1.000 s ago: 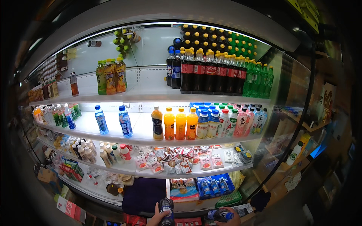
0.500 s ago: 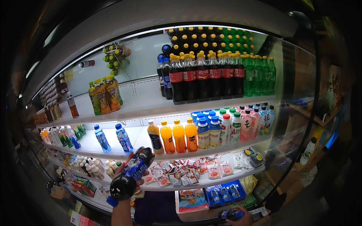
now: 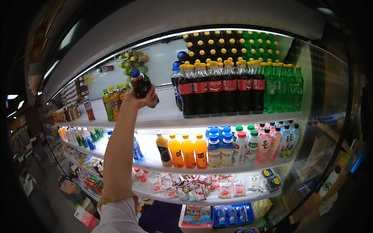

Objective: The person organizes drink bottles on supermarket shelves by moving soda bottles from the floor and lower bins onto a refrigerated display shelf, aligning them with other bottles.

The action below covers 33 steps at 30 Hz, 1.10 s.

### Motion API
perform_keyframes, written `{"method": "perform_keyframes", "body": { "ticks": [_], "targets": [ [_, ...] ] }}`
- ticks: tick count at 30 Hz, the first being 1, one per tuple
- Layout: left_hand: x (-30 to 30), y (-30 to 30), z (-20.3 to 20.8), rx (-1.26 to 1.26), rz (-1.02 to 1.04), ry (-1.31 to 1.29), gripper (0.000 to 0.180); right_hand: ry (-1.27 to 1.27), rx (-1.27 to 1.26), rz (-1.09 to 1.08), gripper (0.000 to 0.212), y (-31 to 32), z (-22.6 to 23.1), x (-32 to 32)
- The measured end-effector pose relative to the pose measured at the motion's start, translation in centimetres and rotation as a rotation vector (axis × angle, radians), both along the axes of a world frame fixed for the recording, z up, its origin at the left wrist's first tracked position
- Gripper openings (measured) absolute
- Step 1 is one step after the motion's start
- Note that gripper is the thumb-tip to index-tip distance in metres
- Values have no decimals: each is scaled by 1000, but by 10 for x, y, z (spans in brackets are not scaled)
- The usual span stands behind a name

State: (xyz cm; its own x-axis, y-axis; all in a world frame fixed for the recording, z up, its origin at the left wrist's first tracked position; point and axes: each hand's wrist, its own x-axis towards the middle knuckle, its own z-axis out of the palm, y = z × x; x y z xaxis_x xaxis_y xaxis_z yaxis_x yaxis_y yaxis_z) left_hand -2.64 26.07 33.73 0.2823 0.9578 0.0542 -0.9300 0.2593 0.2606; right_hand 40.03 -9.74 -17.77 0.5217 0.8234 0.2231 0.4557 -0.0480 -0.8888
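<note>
My left hand [image 3: 143,100] is raised at the top shelf [image 3: 163,123], closed around a dark cola bottle [image 3: 140,83] with a blue cap. The bottle is held above the shelf surface, cap up and leaning left. It is between the green tea and yellow-orange drink bottles [image 3: 112,101] on the left and the red-labelled cola bottles [image 3: 223,91] on the right. Blue-capped dark bottles [image 3: 179,91] stand at the left end of that cola row. At the bottom edge shows a small dark bottle part [image 3: 248,230]; my right hand is out of sight.
Green bottles [image 3: 281,87] fill the top shelf's right end. On the shelf below stand orange juice bottles [image 3: 188,152], milk drinks [image 3: 220,151] and pink bottles [image 3: 265,145]. Snack packets [image 3: 225,190] lie lower down, above a blue tray [image 3: 233,215]. A glass side panel bounds the right.
My left hand has lifted the cola bottle from in front of the lower shelves up to the top shelf, turning it cap up. My right hand has dropped out of view at the bottom.
</note>
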Motion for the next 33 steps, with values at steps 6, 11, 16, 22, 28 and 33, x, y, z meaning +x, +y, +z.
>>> {"method": "perform_keyframes", "body": {
  "ticks": [6,11,16,22,28,33],
  "targets": [
    [7,51,4,-314,111,-145,39,34,146,-216,57,-12,-4,6],
    [14,81,-1,-372,70,-156,38,85,249,-278,55,-19,7,5],
    [33,89,-3,-415,172,-101,42,-691,-55,-439,52,-38,20,1],
    [24,119,-19,-336,174,-6,42,-439,-260,-413,49,-32,97,-39],
    [29,121,-25,-147,215,794,62,-362,-210,-341,49,-27,96,-47],
    [11,144,-53,102,785,2319,73,-512,-76,-343,62,-31,-2,-14]
  ]
}}
